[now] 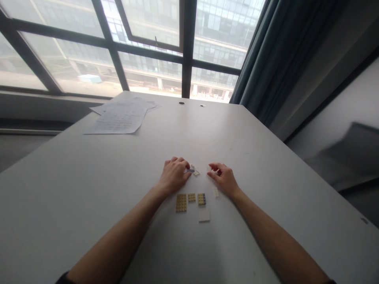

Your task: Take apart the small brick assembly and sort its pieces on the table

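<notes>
Pinching grey piece [191, 170] left, pale piece [209, 169] right, hands [175, 173] over white table [118, 169], papers [121, 118], windows [149, 71], curtain [272, 59]

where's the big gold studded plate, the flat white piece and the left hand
Big gold studded plate [181, 202]: head view, middle of its studded top.
Flat white piece [204, 215]: head view, its top face.
Left hand [174, 174]: head view, back of the hand.
</notes>
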Tool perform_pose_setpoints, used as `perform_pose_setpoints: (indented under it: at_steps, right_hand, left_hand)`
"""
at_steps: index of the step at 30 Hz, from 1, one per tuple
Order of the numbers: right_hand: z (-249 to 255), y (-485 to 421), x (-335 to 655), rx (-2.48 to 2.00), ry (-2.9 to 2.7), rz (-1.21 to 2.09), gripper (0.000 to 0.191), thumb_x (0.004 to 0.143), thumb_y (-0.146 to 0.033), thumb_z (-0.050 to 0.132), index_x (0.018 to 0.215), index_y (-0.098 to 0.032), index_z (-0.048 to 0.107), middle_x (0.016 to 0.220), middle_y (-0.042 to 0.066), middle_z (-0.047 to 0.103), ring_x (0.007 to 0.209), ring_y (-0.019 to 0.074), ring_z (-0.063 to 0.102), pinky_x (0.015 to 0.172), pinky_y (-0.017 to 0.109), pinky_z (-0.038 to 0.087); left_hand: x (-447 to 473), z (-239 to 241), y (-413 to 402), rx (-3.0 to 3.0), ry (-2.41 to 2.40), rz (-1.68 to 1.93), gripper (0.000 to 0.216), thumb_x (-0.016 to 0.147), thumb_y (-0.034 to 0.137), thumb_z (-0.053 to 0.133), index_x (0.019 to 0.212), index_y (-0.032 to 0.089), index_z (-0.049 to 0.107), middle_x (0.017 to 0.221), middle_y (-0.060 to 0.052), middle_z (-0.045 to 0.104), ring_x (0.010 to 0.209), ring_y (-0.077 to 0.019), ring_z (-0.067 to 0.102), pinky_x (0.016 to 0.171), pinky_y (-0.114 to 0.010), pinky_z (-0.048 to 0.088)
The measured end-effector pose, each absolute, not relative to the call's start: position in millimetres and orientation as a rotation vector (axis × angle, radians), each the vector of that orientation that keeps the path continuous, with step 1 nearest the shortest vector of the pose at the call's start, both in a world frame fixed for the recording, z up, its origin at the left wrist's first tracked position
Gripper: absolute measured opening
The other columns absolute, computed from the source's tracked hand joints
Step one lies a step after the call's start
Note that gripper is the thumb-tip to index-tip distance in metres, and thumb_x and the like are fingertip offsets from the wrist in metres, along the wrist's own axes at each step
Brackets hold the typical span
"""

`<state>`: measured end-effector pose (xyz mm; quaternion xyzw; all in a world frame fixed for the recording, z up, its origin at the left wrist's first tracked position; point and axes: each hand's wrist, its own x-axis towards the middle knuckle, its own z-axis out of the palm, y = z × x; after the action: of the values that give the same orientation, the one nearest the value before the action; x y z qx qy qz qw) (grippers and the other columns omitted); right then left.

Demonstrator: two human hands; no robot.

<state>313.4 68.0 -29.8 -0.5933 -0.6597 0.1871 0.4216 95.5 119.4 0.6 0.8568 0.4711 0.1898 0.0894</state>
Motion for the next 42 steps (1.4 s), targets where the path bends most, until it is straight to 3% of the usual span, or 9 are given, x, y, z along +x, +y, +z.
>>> perform_pose_setpoints:
  at_steps: [9, 14, 21, 27, 33, 42]
  right_hand:
    - [-30.5, 68.1, 312.3, -1.454, -1.649, 0.521, 0.029, 0.076, -0.024, 0.065, 0.104, -0.021, 0.066, 0.075, 0.0, 0.063, 0.067, 0.013, 0.057, 0.067, 0.025, 0.047]
    - [-29.7, 66.7, 311.1, -1.411, -1.55, 0.594, 0.034, 0.075, -0.025, 0.065, 0.109, -0.02, 0.06, 0.072, -0.002, 0.062, 0.065, 0.0125, 0.057, 0.061, 0.024, 0.046]
    - [-20.8, 67.7, 308.8, -1.258, -1.363, 0.786, 0.02, 0.071, -0.034, 0.073, 0.078, -0.017, 0.065, 0.072, 0.002, 0.066, 0.065, 0.0137, 0.059, 0.064, 0.027, 0.048]
    - [-8.1, 62.9, 290.5, -1.099, -1.265, 0.967, 0.022, 0.066, -0.035, 0.078, 0.076, -0.019, 0.07, 0.074, 0.002, 0.071, 0.067, 0.0155, 0.064, 0.066, 0.029, 0.053]
    - [-4.0, 59.0, 284.3, -1.057, -1.232, 0.976, 0.02, 0.066, -0.034, 0.078, 0.077, -0.019, 0.07, 0.073, 0.002, 0.071, 0.068, 0.0164, 0.066, 0.069, 0.031, 0.055]
    - [-3.5, 56.6, 281.1, -1.056, -1.158, 1.134, 0.025, 0.065, -0.033, 0.079, 0.078, -0.018, 0.064, 0.065, 0.0, 0.068, 0.061, 0.0147, 0.065, 0.059, 0.027, 0.053]
  left_hand:
    - [93.3, -1.9, 121.2, 2.454, 1.284, 0.695, 0.007, 0.075, 0.021, 0.058, 0.076, 0.021, 0.065, 0.077, -0.003, 0.068, 0.085, -0.0231, 0.059, 0.084, -0.037, 0.038]
    - [92.9, -0.7, 120.0, 2.325, 1.193, 0.871, 0.007, 0.074, 0.02, 0.059, 0.074, 0.02, 0.066, 0.079, -0.003, 0.069, 0.082, -0.0205, 0.06, 0.081, -0.034, 0.043]
    - [105.4, 6.4, 108.1, 1.863, 0.966, 0.963, 0.013, 0.075, 0.028, 0.064, 0.08, 0.017, 0.068, 0.08, -0.005, 0.071, 0.075, -0.018, 0.065, 0.072, -0.029, 0.05]
    - [113.6, 9.3, 98.7, 1.652, 0.913, 0.976, 0.025, 0.072, 0.03, 0.069, 0.09, 0.014, 0.069, 0.081, -0.007, 0.072, 0.078, -0.0204, 0.067, 0.073, -0.032, 0.053]
    - [116.3, 17.6, 93.0, 1.546, 0.867, 0.974, 0.023, 0.07, 0.03, 0.071, 0.086, 0.013, 0.07, 0.081, -0.007, 0.073, 0.076, -0.0194, 0.068, 0.074, -0.03, 0.054]
    - [118.9, 20.6, 91.0, 1.409, 0.772, 0.996, 0.02, 0.069, 0.027, 0.072, 0.082, 0.013, 0.068, 0.073, -0.004, 0.073, 0.068, -0.0182, 0.069, 0.069, -0.03, 0.056]
